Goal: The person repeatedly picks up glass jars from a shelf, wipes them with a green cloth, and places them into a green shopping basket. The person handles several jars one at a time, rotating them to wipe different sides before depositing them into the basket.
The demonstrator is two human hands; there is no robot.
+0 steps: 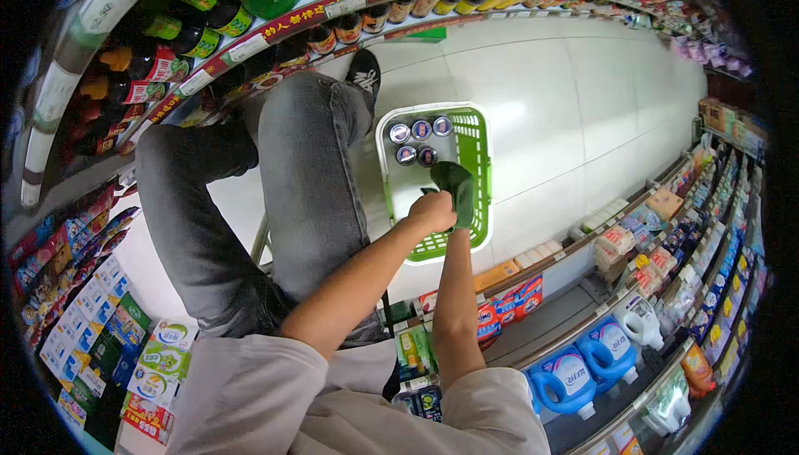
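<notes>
Over the near end of a green and white plastic shopping basket (482,143), my two hands meet. A dark green cloth or glove covers my right hand (454,196). My bare left hand (432,212) is closed at its wrist end, gripping dark green material there. Several jars or cans with round, dark-printed lids (421,129) stand upright at the basket's far left, just beyond the covered hand. The covered fingers point away from me, and whether they hold anything cannot be made out.
A shelf with price labels (346,6) holds sauce bottles and jars along the far left. At the right, lower shelves hold blue detergent jugs (565,380) and packets. Stacked cartons (159,361) stand at the lower left. My legs (309,168) are left of the basket, on the tiled floor (537,93).
</notes>
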